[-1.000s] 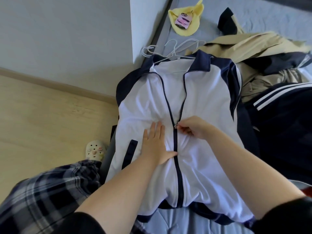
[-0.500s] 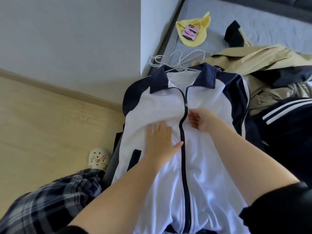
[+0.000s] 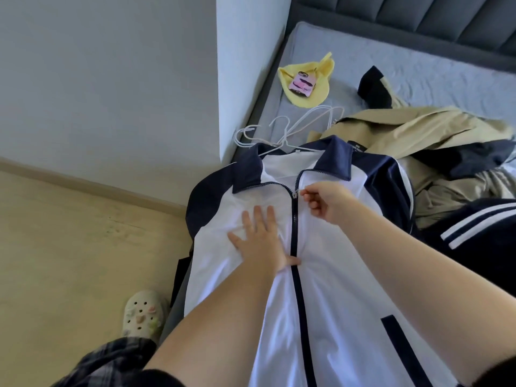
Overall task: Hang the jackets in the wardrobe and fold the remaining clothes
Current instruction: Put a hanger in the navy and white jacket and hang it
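A white jacket (image 3: 329, 289) with navy collar, shoulders and zip lies face up along the bed's near edge. Its zip is closed almost to the collar. My right hand (image 3: 326, 202) pinches the zip pull (image 3: 295, 193) just below the collar. My left hand (image 3: 262, 238) lies flat with spread fingers on the jacket's left chest, beside the zip. White wire hangers (image 3: 282, 132) lie on the bed, and one reaches under the collar. A beige jacket (image 3: 405, 132) and a dark garment with white stripes (image 3: 480, 233) are heaped to the right.
A grey mattress (image 3: 432, 68) with a dark padded headboard (image 3: 418, 20) fills the upper right. A yellow cloth (image 3: 318, 90) with a pink tag lies near the white wall corner (image 3: 245, 79). Wooden floor (image 3: 69, 261), a white clog (image 3: 142, 314) and my plaid trouser leg (image 3: 111, 361) are at left.
My right hand has drawn the zip pull up the jacket from mid-chest to just below the collar. My left hand has slid up the left chest, staying flat.
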`<state>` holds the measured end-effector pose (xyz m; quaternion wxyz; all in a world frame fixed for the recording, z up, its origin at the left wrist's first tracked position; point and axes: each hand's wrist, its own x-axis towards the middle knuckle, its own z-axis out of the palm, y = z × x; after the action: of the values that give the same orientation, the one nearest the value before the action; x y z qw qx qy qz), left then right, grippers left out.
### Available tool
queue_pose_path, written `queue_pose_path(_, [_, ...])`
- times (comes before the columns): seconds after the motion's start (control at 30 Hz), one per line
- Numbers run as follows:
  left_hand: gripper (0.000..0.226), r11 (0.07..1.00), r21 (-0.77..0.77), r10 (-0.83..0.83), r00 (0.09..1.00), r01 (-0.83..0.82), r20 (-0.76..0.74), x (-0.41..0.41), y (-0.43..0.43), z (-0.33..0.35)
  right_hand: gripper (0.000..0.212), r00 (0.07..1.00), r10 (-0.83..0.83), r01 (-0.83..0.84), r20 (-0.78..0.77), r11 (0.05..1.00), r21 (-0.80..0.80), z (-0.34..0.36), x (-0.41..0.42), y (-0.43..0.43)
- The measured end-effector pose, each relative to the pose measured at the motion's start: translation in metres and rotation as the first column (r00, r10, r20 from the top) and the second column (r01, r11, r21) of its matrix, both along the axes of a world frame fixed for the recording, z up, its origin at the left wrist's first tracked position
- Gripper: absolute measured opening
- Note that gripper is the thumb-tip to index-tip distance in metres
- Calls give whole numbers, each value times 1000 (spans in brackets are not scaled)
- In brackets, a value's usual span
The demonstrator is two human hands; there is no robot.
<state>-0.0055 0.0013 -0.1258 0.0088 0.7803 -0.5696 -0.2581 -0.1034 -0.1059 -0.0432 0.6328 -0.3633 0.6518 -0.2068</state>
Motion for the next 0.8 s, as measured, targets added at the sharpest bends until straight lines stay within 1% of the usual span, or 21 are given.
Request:
queue_pose_path(0.13, [135, 997, 71, -32, 998, 29, 45, 0, -4, 3, 28, 981, -153, 155, 122, 988, -10, 14, 27, -18])
queue_pose_path(0.2, [134, 994, 101, -54, 997, 49, 51, 2, -6, 3, 26, 966, -215, 217, 147, 976, -2, 15, 34, -23])
queue_pose_path(0.3, [133, 988, 138, -77, 996, 70, 47, 3, -8, 2, 25, 955, -245, 252, 168, 967, -23, 12, 39, -22])
queue_pose_path(0.43, [133, 983, 159, -100, 993, 89, 61, 5, -10, 1, 23, 931, -283, 320, 228, 937, -143, 13, 42, -17])
queue_pose_path(0.5, [133, 982, 161, -106, 993, 95, 61, 5, -10, 1, 22, 909, -311, 365, 278, 915, -171, 19, 44, -12])
queue_pose_path(0.63, [133, 978, 177, -123, 990, 110, 63, 6, -9, 2, 30, 853, -327, 427, 406, 886, -183, 56, 52, -26])
queue_pose_path(0.73, [133, 973, 205, -123, 990, 107, 67, 6, -10, 5, 22, 874, -341, 430, 347, 875, -223, 78, 57, -39])
queue_pose_path(0.8, [133, 972, 211, -122, 990, 106, 64, 6, -10, 5, 21, 884, -335, 413, 325, 886, -210, 78, 57, -41])
